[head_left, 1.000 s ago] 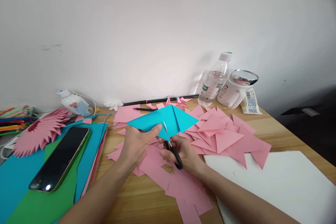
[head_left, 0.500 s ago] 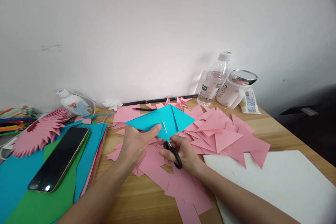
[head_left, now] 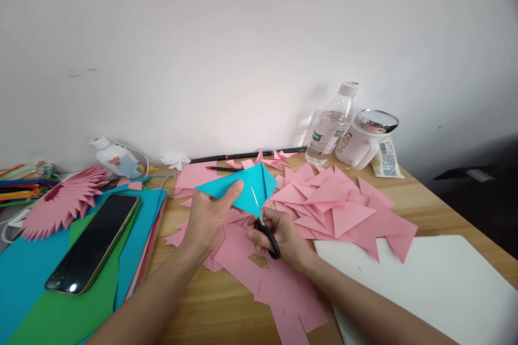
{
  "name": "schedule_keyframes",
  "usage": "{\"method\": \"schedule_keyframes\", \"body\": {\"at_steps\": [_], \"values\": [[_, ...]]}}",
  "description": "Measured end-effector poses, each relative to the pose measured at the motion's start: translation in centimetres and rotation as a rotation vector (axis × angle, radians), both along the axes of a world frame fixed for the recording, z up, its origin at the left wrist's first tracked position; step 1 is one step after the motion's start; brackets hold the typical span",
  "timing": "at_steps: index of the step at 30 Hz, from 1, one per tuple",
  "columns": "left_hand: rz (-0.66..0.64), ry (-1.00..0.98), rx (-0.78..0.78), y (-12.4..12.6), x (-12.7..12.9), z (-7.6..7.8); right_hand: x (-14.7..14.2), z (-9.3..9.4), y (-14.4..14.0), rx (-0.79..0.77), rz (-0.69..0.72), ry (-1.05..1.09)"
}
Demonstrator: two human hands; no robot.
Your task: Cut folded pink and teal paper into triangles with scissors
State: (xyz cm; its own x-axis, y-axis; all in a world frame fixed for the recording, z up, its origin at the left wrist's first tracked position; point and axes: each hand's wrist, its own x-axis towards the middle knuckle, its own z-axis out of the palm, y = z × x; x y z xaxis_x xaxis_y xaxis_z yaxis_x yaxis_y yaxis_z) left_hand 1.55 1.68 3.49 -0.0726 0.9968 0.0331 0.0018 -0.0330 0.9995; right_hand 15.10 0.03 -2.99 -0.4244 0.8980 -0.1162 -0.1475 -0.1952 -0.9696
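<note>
My left hand (head_left: 208,215) pinches a folded sheet of blue paper (head_left: 246,186) by its lower left part, thumb on top. The sheet is held above the table, with a creased flap at its right end. In my right hand (head_left: 281,234) is a pair of scissors (head_left: 267,234) with black handles. One bright blade shows over the face of the blue paper; whether the other blade lies behind the sheet is hidden. Below and to the right lie many cut pink paper pieces (head_left: 324,199), several of them triangular.
A black phone (head_left: 93,242) rests on blue and green sheets at left, near a pink pleated paper piece (head_left: 65,199). A water bottle (head_left: 329,126) and a white mug (head_left: 360,143) stand by the wall. A white board (head_left: 416,285) lies front right.
The blue paper's right end reaches less far to the right, its flap now looking narrower and turned. My left thumb points more upward. The scissors stay almost in place.
</note>
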Motion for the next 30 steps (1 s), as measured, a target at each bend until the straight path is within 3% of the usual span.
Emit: {"method": "schedule_keyframes", "body": {"at_steps": [5, 16, 30], "values": [[0.059, -0.011, -0.046, -0.1, 0.3, 0.2, 0.0, 0.2, 0.1, 0.015, -0.008, 0.040], [0.009, -0.039, -0.066, -0.2, 0.3, -0.1, 0.3, 0.9, 0.2, 0.006, 0.030, 0.066], [0.031, 0.017, -0.096, -0.3, 0.1, -0.3, 0.1, 0.3, 0.2, -0.010, -0.074, 0.044]]}}
